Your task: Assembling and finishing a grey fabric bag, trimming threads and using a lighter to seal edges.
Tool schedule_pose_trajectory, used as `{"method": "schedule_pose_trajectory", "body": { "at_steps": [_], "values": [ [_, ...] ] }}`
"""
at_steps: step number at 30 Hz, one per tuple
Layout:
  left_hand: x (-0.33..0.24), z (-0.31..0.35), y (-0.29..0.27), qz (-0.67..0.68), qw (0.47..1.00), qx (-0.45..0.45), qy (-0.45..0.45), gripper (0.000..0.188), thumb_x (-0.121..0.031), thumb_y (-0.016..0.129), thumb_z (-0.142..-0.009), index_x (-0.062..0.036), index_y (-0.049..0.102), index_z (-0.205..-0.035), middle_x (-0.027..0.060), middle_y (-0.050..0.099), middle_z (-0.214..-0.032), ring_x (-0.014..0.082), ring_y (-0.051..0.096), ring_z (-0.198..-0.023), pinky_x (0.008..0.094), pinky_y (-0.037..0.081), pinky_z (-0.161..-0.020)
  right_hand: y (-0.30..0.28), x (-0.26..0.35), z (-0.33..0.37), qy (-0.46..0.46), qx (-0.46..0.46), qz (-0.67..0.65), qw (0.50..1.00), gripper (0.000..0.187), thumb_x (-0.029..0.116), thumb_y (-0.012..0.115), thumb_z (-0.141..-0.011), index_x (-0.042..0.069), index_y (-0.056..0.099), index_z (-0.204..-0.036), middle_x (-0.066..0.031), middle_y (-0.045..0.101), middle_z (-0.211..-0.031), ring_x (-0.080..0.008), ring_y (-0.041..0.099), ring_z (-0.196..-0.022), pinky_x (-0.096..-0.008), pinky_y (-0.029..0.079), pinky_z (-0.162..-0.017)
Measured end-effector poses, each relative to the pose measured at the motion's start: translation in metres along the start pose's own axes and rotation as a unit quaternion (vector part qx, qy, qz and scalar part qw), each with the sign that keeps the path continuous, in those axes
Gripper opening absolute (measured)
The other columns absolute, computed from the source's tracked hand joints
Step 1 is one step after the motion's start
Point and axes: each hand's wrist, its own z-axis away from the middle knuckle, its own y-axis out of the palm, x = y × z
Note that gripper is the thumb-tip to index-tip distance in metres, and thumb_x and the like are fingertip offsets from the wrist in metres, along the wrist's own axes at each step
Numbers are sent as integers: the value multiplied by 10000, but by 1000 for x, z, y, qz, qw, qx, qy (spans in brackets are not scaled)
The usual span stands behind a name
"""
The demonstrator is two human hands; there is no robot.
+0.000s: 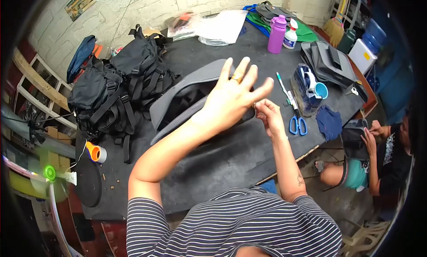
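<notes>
A grey bag [187, 91] lies on the black table [231, 161], its mouth gaping toward the left and showing a dark inside. The person's left hand [235, 90] reaches across its right-hand part, fingers spread wide and gripping nothing — palm down, with the forearm passing in front of the bag's near edge. Whether the palm presses on the cloth or hangs just above it, I cannot tell.

The right hand [271, 118] is at the bag's right end, thumb and forefinger brought together close to the edge (what sits between those tips, if anything, is too small to make out). So most of the bag extends to the left of both hands, with only its right end near the pinch.

To the right of that hand lie blue-handled scissors [298, 126], just below a clear container [301, 97] with a light-blue cup [320, 90] at its side. Black strapped bags [138, 63] are heaped on the left — and beyond the table's right edge a seated co-worker [386, 157] handles a dark piece [354, 141].
</notes>
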Motion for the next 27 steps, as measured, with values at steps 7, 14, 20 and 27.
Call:
{"method": "schedule_pose_trajectory", "body": {
  "at_steps": [7,14,20,27],
  "values": [
    [-11,5,6,-170,984,52,27,120,-143,607,-726,-33,611,-775,106,603,-735,233,559,-838,396,378,-864,66,35,6,-179,25,46,982,99,34,484,-917,14,580,-913,10,511,-857,-50,481,-752,-195,401,-671],
    [18,16,-26,-90,982,75,-150,126,-171,658,-723,-60,656,-664,94,639,-660,234,588,-753,389,346,-792,96,46,11,-383,14,338,860,429,-26,692,-682,28,544,-1081,-107,534,-1058,-234,540,-902,-316,436,-827],
    [34,14,-37,-57,973,27,-222,156,-215,701,-692,-70,680,-639,90,627,-626,277,581,-749,432,329,-742,109,32,-3,-453,-52,372,809,193,-46,689,-675,7,647,-855,-96,610,-805,-276,556,-776,-362,449,-715],
    [79,10,-81,85,942,39,-323,317,-319,668,-759,-54,625,-591,101,580,-545,255,576,-572,409,374,-754,57,-8,-13,-368,-135,332,858,157,-59,664,-732,-26,637,-883,-122,594,-784,-253,591,-740,-324,464,-702]
  ]
}}
